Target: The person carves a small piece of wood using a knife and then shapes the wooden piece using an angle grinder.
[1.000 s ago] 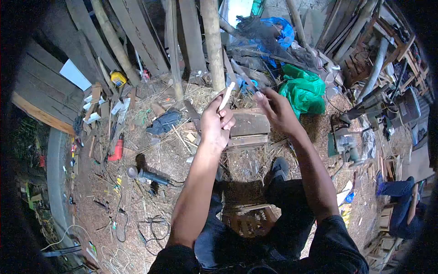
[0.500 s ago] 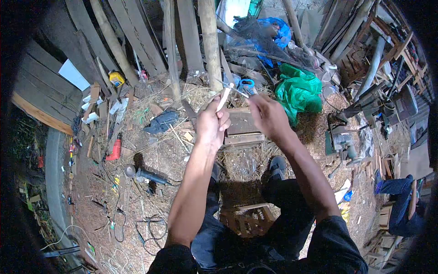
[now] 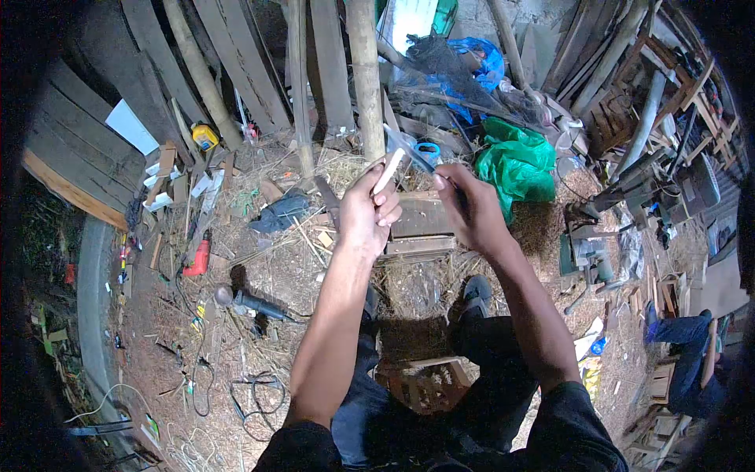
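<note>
My left hand [image 3: 368, 206] is closed around a pale wooden stick [image 3: 390, 170], whose upper end sticks out past the fingers. My right hand [image 3: 470, 204] grips a knife [image 3: 423, 164] by its handle, mostly hidden in the fingers. The blade slants up and left, close by the tip of the stick; I cannot tell whether they touch. Below both hands lies a low wooden block or board [image 3: 421, 216] on the straw-covered ground.
A green plastic bag [image 3: 515, 161] lies beyond my right hand. On the left are a red power drill [image 3: 198, 258], an angle grinder [image 3: 259, 305] and loose cables [image 3: 258, 397]. Machinery [image 3: 586, 248] stands at right, and another person's legs [image 3: 683, 338] show at the right edge.
My right hand has turned and shifted slightly, so the knife now shows its blade more broadly above the stick. My left hand stays nearly in place.
</note>
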A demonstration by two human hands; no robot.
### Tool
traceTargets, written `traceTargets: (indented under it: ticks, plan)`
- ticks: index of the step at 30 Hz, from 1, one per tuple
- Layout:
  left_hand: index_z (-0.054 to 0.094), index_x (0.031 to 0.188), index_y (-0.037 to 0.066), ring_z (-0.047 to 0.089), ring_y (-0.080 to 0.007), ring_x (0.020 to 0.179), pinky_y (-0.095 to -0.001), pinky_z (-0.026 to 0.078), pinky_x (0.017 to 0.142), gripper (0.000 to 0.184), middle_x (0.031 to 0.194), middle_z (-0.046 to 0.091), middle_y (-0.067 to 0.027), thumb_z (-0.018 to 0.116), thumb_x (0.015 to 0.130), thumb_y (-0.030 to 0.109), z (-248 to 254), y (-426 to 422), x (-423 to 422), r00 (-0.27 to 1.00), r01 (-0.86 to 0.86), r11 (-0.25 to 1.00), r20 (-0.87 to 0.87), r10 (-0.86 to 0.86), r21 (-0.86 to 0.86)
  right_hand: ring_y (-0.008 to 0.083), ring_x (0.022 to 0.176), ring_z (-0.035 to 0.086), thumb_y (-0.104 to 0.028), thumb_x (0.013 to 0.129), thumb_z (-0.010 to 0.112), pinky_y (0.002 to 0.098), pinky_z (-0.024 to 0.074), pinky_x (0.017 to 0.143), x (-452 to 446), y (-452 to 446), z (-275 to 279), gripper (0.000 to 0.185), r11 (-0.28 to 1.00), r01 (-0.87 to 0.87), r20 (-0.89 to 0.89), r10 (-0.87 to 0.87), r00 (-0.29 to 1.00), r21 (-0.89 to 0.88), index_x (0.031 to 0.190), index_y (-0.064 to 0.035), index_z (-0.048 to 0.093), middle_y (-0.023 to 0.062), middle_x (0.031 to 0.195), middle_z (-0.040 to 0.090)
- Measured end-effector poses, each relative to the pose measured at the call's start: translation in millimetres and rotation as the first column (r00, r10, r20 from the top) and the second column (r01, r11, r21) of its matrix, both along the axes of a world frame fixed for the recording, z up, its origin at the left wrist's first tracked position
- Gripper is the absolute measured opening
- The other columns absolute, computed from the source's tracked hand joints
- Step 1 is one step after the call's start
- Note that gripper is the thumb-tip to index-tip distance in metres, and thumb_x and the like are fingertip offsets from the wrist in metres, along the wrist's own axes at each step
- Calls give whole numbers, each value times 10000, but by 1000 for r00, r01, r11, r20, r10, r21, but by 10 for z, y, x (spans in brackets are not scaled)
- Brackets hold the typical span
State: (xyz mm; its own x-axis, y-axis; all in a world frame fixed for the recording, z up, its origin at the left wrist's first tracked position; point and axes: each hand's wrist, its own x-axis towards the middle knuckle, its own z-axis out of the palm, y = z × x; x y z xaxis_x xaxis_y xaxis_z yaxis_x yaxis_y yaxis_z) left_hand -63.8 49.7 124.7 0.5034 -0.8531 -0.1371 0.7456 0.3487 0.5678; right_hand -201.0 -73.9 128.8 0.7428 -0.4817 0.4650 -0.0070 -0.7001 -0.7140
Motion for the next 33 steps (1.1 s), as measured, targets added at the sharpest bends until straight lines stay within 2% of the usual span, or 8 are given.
traceTargets:
  ticks: [5,12,15,18,21,24,28,33]
  plan:
    - [439,865,82,263,-53,407,-212,227,376,139,543,333,56,387,965,166,24,-39,-48,1000,-4,999,23,4,33,344,653,616,-103,884,575,375,480,584,59,4,-47,161,966,123,30,-119,992,-225,1035,-53,600,183,829,626]
    - [501,1213,-21,240,-34,409,-192,220,363,326,546,306,80,401,954,151,24,-24,-33,990,-59,992,136,43,115,387,720,614,-85,874,571,403,484,592,107,81,-68,193,965,129,-110,-158,981,-229,1060,-53,611,204,880,617]
    - [509,1142,-7,250,-35,402,-194,224,361,269,535,309,77,395,956,151,12,-11,-27,990,-50,992,139,34,117,276,622,617,-116,904,552,340,461,543,103,13,-64,191,969,57,-179,-102,979,-242,1065,-34,614,124,807,641]
    - [496,1067,19,263,-40,397,-200,229,359,203,527,317,71,390,958,153,-24,-11,-20,1000,17,998,-1,-17,60,131,585,516,-142,932,541,267,394,519,97,-162,-82,195,949,-223,-11,231,973,222,1045,-1,613,15,747,597]
    - [476,1003,48,270,-48,392,-206,235,357,152,522,325,65,388,961,164,74,-93,-88,997,71,997,-21,-71,-22,55,581,442,-133,937,555,221,341,513,29,-201,101,183,790,-262,159,209,965,554,1011,21,624,-35,717,560]
    - [472,1007,63,267,-54,390,-210,235,356,138,522,323,64,400,961,171,17,-154,-74,999,38,999,-38,-38,8,81,596,481,-125,927,570,241,389,528,-22,-136,176,169,992,-27,119,12,993,125,986,22,628,34,717,591]
    - [467,1028,76,265,-53,390,-207,229,352,127,525,326,61,411,958,167,-9,-188,-93,999,44,999,0,-44,23,396,718,603,-97,845,588,437,489,623,18,-156,15,229,980,81,77,-68,995,-182,1073,-86,589,172,892,623]
    - [469,1045,80,262,-47,390,-201,218,345,134,530,326,61,411,962,167,7,-174,-104,999,25,999,31,-26,45,381,691,616,-152,866,573,455,490,569,58,-131,-16,198,945,173,52,-165,985,-279,1061,-131,599,144,893,626]
